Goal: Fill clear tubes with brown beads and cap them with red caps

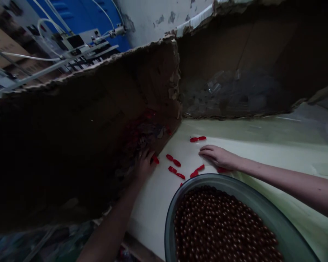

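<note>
My left hand (145, 165) is at the edge of the dark cardboard box on the left, its fingers curled around a small red plastic piece (155, 159). Part of that hand is lost in shadow. On the pale table, my right hand (216, 155) lies palm down with its fingers stretched out, and I see nothing in them. Small red two-part plastic shells lie between the hands: one (198, 139) beyond my right fingertips, others (173, 160) nearer my left hand. Another red piece (222, 170) is partly hidden under my right wrist.
A greenish basin (273, 203) full of shiny brown balls (224, 225) stands close in front of me. The left box (79, 120) holds more red pieces in shadow. Behind the table is another cardboard box (248, 47) with clear plastic pieces. Machinery with hoses (76, 45) stands at upper left.
</note>
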A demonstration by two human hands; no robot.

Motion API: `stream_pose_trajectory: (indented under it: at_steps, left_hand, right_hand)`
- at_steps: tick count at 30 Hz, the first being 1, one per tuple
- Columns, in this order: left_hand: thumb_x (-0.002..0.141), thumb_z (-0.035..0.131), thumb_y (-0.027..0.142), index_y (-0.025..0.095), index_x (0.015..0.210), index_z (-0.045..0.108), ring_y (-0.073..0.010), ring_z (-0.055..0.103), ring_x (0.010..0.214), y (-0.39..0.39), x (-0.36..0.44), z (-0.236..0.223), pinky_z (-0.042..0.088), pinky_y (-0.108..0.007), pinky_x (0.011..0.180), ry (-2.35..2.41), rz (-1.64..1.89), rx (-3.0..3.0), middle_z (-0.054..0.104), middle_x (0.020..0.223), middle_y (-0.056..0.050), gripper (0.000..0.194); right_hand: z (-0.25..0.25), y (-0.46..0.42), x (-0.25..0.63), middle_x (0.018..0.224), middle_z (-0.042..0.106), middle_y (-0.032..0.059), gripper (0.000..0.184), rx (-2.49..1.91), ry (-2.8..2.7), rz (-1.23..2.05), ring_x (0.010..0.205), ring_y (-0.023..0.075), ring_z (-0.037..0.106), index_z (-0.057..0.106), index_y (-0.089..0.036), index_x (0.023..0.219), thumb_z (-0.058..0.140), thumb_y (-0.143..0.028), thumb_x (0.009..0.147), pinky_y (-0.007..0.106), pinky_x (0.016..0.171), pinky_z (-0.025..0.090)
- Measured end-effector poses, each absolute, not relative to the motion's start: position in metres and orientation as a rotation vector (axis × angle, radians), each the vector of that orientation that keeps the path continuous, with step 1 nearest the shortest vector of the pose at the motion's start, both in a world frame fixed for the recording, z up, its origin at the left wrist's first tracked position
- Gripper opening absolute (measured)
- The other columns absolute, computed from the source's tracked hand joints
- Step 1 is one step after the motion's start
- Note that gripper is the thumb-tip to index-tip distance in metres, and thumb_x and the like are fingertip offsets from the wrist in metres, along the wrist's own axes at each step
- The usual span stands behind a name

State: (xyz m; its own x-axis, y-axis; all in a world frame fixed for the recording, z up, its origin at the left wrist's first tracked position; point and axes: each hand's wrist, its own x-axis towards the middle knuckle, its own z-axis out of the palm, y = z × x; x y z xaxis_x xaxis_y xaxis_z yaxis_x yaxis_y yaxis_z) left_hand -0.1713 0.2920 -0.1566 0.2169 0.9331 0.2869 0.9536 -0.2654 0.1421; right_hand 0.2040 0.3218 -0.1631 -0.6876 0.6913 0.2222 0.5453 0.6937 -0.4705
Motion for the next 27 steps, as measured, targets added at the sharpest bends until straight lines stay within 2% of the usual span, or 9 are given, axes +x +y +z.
stream_pose_trajectory:
  at_steps: [4,8,13,16,19,21,25,27]
  left_hand:
    - [0.086,0.054,0.026,0.021,0.121,0.061,-0.0248,0.051,0.116,0.297,-0.188,-0.155,0.041,-0.040,0.101,-1.881,-0.685,-2.463,0.059,0.125,-0.010,0.036]
    - [0.086,0.053,0.025,0.021,0.118,0.062,-0.0271,0.051,0.114,0.302,-0.195,-0.161,0.040,-0.044,0.100,-1.954,-0.705,-2.387,0.058,0.122,-0.011,0.034]
    - [0.083,0.051,0.015,0.020,0.108,0.066,-0.0266,0.052,0.108,0.303,-0.184,-0.167,0.041,-0.043,0.097,-2.027,-0.756,-2.340,0.057,0.113,-0.011,0.030]
    - [0.080,0.051,0.009,0.021,0.103,0.067,-0.0240,0.051,0.110,0.306,-0.179,-0.164,0.041,-0.039,0.098,-2.063,-0.776,-2.323,0.055,0.112,-0.010,0.031]
    - [0.077,0.052,0.008,0.019,0.097,0.068,-0.0223,0.050,0.112,0.315,-0.181,-0.158,0.040,-0.036,0.099,-2.125,-0.767,-2.274,0.054,0.114,-0.011,0.028]
    - [0.075,0.055,0.010,0.017,0.089,0.068,-0.0221,0.053,0.108,0.325,-0.185,-0.153,0.041,-0.035,0.097,-2.176,-0.729,-2.254,0.056,0.108,-0.012,0.020]
    - [0.075,0.058,0.014,0.016,0.079,0.067,-0.0201,0.058,0.086,0.341,-0.189,-0.148,0.045,-0.031,0.082,-2.293,-0.648,-2.219,0.062,0.084,-0.008,0.010]
    - [0.079,0.053,0.015,0.017,0.086,0.066,-0.0203,0.059,0.083,0.342,-0.187,-0.148,0.045,-0.031,0.078,-2.342,-0.641,-2.175,0.063,0.083,-0.008,0.015]
  right_hand:
    - [-0.156,0.317,0.208,0.107,0.067,0.0126,0.033,-1.173,-2.474,0.553,0.098,0.0234,0.062,0.068,-0.018,0.112,0.043,-0.031,0.094,0.039,0.089,0.049]
    - [-0.157,0.320,0.209,0.096,0.067,0.0117,0.032,-1.313,-2.510,0.478,0.088,0.0227,0.063,0.070,-0.018,0.105,0.044,-0.030,0.093,0.035,0.081,0.049]
    - [-0.155,0.323,0.207,0.094,0.064,0.0118,0.033,-1.392,-2.530,0.441,0.084,0.0218,0.062,0.070,-0.018,0.101,0.042,-0.032,0.093,0.032,0.077,0.048]
    - [-0.155,0.322,0.209,0.093,0.064,0.0121,0.031,-1.387,-2.551,0.444,0.085,0.0233,0.062,0.070,-0.018,0.103,0.049,-0.037,0.090,0.033,0.078,0.048]
    - [-0.158,0.323,0.214,0.094,0.064,0.0121,0.031,-1.365,-2.541,0.466,0.086,0.0234,0.062,0.069,-0.018,0.105,0.051,-0.035,0.088,0.033,0.078,0.048]
    - [-0.156,0.325,0.215,0.094,0.065,0.0122,0.032,-1.383,-2.479,0.471,0.084,0.0233,0.062,0.069,-0.018,0.104,0.047,-0.034,0.088,0.034,0.078,0.048]
    - [-0.114,0.314,0.206,0.092,0.068,0.0114,0.037,-1.445,-2.128,0.512,0.079,0.0231,0.062,0.070,-0.018,0.105,0.051,-0.043,0.087,0.035,0.071,0.049]
    - [-0.079,0.293,0.197,0.086,0.068,0.0082,0.042,-1.429,-1.931,0.762,0.071,0.0194,0.061,0.067,-0.019,0.112,0.053,-0.049,0.087,0.030,0.060,0.047]
